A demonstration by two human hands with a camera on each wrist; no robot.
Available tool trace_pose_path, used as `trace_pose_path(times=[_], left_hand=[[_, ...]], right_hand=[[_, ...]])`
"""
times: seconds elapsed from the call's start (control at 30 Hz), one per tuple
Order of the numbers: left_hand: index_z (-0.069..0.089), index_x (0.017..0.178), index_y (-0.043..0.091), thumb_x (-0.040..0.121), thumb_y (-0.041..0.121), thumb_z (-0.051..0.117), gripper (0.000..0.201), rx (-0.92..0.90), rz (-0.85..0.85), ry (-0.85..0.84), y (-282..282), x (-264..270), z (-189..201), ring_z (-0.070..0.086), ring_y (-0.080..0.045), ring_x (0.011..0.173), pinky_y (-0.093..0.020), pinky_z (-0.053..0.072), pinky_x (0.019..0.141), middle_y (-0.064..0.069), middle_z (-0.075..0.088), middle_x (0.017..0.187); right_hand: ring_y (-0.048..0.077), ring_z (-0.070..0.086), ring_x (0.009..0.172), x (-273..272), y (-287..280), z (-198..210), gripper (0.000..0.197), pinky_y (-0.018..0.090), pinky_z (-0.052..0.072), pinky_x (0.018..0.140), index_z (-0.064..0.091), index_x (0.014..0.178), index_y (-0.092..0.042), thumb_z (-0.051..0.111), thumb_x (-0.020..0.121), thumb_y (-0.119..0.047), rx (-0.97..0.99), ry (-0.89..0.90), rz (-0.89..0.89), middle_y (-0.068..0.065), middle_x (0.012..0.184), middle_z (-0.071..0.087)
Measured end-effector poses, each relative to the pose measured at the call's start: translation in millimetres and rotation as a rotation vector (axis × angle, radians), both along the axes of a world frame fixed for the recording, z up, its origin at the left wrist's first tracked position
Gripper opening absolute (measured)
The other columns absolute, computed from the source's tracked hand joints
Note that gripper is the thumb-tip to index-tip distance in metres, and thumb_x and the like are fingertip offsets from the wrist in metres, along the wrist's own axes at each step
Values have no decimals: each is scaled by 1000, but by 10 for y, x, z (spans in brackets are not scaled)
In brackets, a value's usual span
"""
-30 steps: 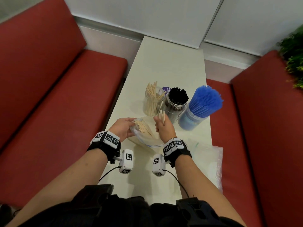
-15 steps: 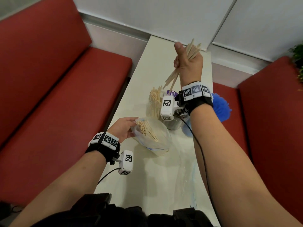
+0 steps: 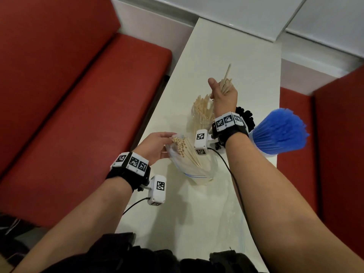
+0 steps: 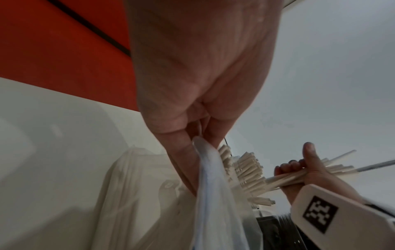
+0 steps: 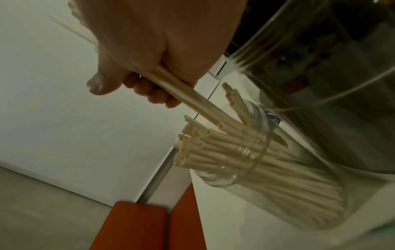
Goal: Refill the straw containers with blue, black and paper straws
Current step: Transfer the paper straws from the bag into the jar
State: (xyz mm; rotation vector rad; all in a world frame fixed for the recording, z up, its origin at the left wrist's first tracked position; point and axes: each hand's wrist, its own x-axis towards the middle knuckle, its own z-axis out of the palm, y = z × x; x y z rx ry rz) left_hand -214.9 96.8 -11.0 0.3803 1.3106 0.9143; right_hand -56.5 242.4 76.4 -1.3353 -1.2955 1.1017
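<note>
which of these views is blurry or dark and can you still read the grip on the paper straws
Head view: sharp, evenly lit, wide-angle bend at the edges; right hand grips the paper straws. Right wrist view: dim, warm-tinted and soft, yet curled fingers round the straws read clearly above the jar. Left wrist view: smeared, the bag blurred.

black wristbands (image 3: 128, 174) with white tag-marked camera boxes (image 3: 157, 191), black cables.

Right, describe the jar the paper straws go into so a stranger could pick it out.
On the narrow white table between the red benches stand three straw containers in a row. The paper straw jar is the leftmost: clear, holding pale beige straws, beside the black ones, with the right hand gripping more paper straws just above it.
</note>
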Motion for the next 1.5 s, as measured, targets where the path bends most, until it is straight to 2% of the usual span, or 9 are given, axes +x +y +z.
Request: trace_pose_path(times=[0.43,0.6,0.7,0.8,0.9,0.97,1.07,1.3,1.5], left_hand=[[66,126,6,99,1,55,30,8,-7,-26,44,25,-26,74,-19,81,-29,59,64,-8,75,101],[67,124,7,98,0,54,30,5,-1,-19,41,10,-43,75,-19,80,-29,59,62,-8,76,101],[70,118,10,97,0,56,27,11,-8,-18,30,4,-48,75,-18,78,-28,58,61,-6,77,96],[70,116,11,96,2,58,26,19,-20,-23,12,-2,-52,75,-18,80,-28,58,62,-6,77,98],[70,120,10,97,1,57,27,16,-18,-18,2,-22,-61,75,-20,82,-29,59,63,-8,76,102],[69,119,10,97,1,57,28,11,-13,-12,-1,-24,-63,75,-20,81,-29,59,63,-8,76,101],[70,119,10,97,2,57,27,12,-17,-6,-9,-10,-55,75,-20,81,-30,59,64,-9,76,102],[70,117,10,96,0,58,27,4,-16,-3,-56,0,-21,75,-20,78,-30,59,63,-9,76,98],[69,118,9,96,-3,53,30,-6,-9,5,-149,-18,-16,74,-21,79,-30,59,63,-10,75,101]], right_hand=[[18,41,62,-69,94,-63,36,24,41,59,51,75,-5,74,91,-28,52,49,-5,13,68,46],[21,47,69,-34,-33,-317,39,31,45,68,55,81,9,78,87,-22,-56,10,47,14,74,53],[21,56,75,-56,14,-215,13,36,51,74,61,86,-7,73,87,-11,29,-75,33,8,78,61],[19,61,72,-54,98,-88,8,36,53,74,63,91,-15,67,89,-8,155,-109,42,10,74,63],[16,64,106,-66,156,-142,20,37,48,100,67,113,-10,56,96,-10,351,-365,128,6,111,71],[27,34,146,-89,100,-320,44,44,21,123,47,146,-10,43,106,-29,288,-760,315,13,153,44],[30,-11,155,-65,-44,-629,72,50,-6,124,1,161,-11,25,106,-52,115,-1266,494,9,169,-4],[35,-12,154,-64,-4,-549,77,50,-8,123,-2,159,-7,29,105,-52,178,-1297,324,14,167,-10],[35,-13,154,-8,-94,-477,79,47,-4,125,4,158,-1,26,105,-55,-47,-1222,453,20,166,-10]])
